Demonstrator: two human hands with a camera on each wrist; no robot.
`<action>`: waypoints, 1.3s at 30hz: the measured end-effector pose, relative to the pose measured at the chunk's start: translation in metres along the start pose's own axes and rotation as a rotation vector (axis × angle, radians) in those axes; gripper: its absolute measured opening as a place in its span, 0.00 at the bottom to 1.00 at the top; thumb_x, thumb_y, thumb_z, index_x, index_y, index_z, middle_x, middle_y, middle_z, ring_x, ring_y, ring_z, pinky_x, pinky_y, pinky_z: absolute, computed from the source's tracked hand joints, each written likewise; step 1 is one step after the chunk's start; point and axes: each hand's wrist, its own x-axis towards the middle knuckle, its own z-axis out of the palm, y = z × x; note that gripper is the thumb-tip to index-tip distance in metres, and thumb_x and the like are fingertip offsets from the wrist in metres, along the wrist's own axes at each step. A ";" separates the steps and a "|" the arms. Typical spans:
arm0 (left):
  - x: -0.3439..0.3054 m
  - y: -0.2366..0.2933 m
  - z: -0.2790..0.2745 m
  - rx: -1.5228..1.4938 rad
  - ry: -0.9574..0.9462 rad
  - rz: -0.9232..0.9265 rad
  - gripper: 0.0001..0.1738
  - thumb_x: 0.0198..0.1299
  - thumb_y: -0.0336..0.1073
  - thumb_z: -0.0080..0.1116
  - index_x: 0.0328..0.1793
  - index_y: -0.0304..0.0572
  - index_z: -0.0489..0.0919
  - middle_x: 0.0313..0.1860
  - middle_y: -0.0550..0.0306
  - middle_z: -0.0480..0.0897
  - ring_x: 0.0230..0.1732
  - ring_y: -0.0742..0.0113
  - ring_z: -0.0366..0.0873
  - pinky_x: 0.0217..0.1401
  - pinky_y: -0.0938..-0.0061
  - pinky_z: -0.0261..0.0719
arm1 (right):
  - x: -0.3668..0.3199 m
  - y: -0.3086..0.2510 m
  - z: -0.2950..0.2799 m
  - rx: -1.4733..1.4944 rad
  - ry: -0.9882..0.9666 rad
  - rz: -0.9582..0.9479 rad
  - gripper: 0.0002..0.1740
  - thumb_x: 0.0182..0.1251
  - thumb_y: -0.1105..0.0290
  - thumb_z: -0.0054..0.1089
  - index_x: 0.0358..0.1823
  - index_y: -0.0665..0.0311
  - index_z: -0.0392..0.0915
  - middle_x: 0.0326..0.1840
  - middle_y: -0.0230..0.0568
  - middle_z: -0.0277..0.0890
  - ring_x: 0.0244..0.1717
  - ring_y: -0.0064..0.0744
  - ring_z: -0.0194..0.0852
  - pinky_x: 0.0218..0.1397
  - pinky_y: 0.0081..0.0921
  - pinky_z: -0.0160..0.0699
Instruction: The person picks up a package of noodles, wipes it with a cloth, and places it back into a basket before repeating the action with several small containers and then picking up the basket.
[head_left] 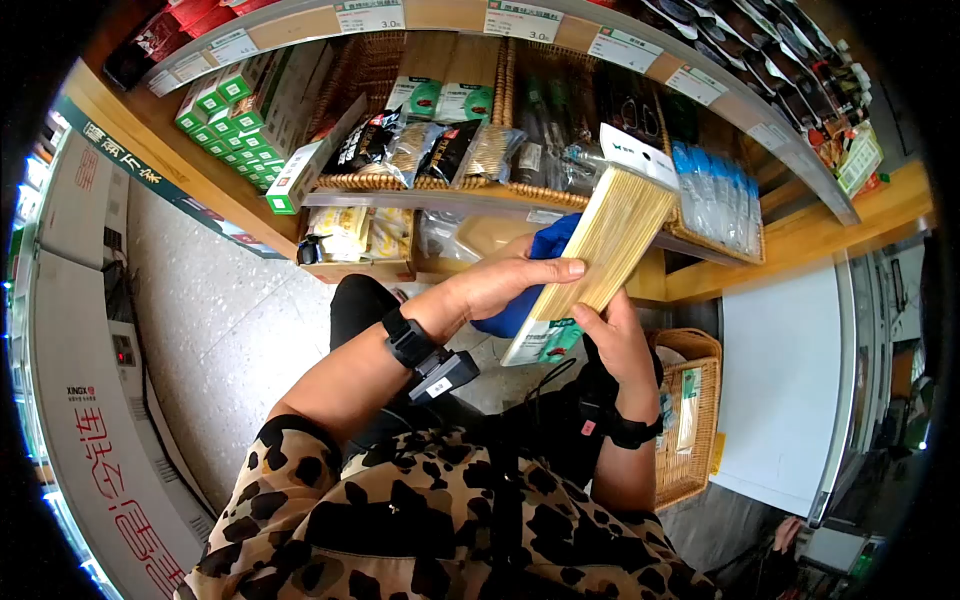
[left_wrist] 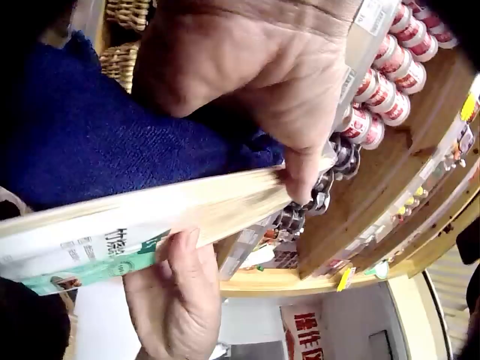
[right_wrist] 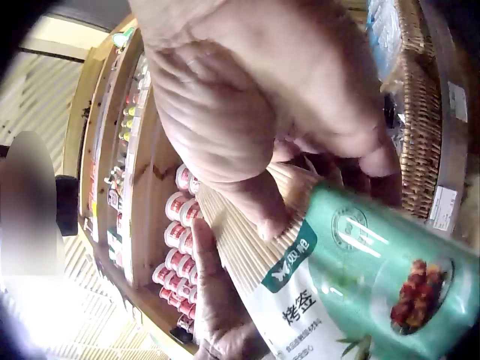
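A flat clear pack of bamboo skewers (head_left: 622, 225) is held slanted in front of the body, white header at its upper end. Its green and white label (right_wrist: 337, 232) shows a picture of skewered food. My left hand (head_left: 497, 283) grips one long edge, thumb across the front. Bunched under that same hand, a dark blue cloth (left_wrist: 120, 135) lies against the back of the pack. My right hand (head_left: 620, 340) holds the opposite edge near the label, its thumb pressing on the front; its other fingers are partly hidden behind the pack.
Wicker baskets on the shelf ahead hold more skewer packs (head_left: 465, 85), black-wrapped packs (head_left: 450, 150) and blue-topped bags (head_left: 715, 195). Green-and-white boxes (head_left: 235, 110) are stacked left. A wicker basket (head_left: 712, 350) with a pack inside stands low on the right, beside a white panel (head_left: 785, 380).
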 end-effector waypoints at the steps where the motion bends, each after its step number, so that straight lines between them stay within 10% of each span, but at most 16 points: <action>1: 0.002 0.000 -0.001 0.031 0.019 0.011 0.29 0.58 0.40 0.58 0.63 0.33 0.66 0.52 0.52 0.76 0.51 0.68 0.74 0.55 0.74 0.74 | 0.002 0.003 0.000 -0.041 -0.004 -0.016 0.28 0.64 0.71 0.55 0.63 0.71 0.56 0.57 0.42 0.67 0.56 0.28 0.65 0.60 0.28 0.64; 6: -0.001 0.001 -0.004 -0.053 0.105 0.118 0.33 0.57 0.39 0.57 0.66 0.34 0.60 0.56 0.49 0.73 0.54 0.64 0.74 0.57 0.69 0.75 | 0.003 0.017 0.013 -0.362 0.362 -0.158 0.27 0.62 0.65 0.60 0.59 0.68 0.62 0.49 0.44 0.70 0.48 0.30 0.69 0.49 0.28 0.70; 23: -0.012 0.020 -0.033 -0.191 0.251 0.259 0.35 0.53 0.47 0.62 0.62 0.34 0.65 0.54 0.50 0.74 0.54 0.61 0.73 0.57 0.67 0.75 | -0.016 -0.001 0.011 -0.269 0.066 0.071 0.26 0.69 0.60 0.51 0.62 0.68 0.64 0.48 0.40 0.76 0.46 0.24 0.72 0.48 0.23 0.70; 28: -0.021 0.026 -0.039 -0.178 0.381 0.280 0.18 0.57 0.31 0.58 0.54 0.37 0.73 0.46 0.56 0.79 0.48 0.68 0.77 0.53 0.73 0.75 | -0.021 0.010 0.013 -0.292 0.049 0.087 0.26 0.68 0.60 0.52 0.63 0.67 0.63 0.47 0.45 0.78 0.44 0.28 0.77 0.43 0.26 0.74; 39: -0.034 0.030 -0.061 -0.214 0.502 0.309 0.17 0.56 0.31 0.57 0.53 0.37 0.74 0.45 0.54 0.80 0.44 0.65 0.79 0.51 0.72 0.78 | -0.035 0.021 0.004 -0.259 -0.022 0.181 0.17 0.67 0.61 0.54 0.48 0.66 0.71 0.31 0.34 0.73 0.29 0.20 0.68 0.31 0.24 0.69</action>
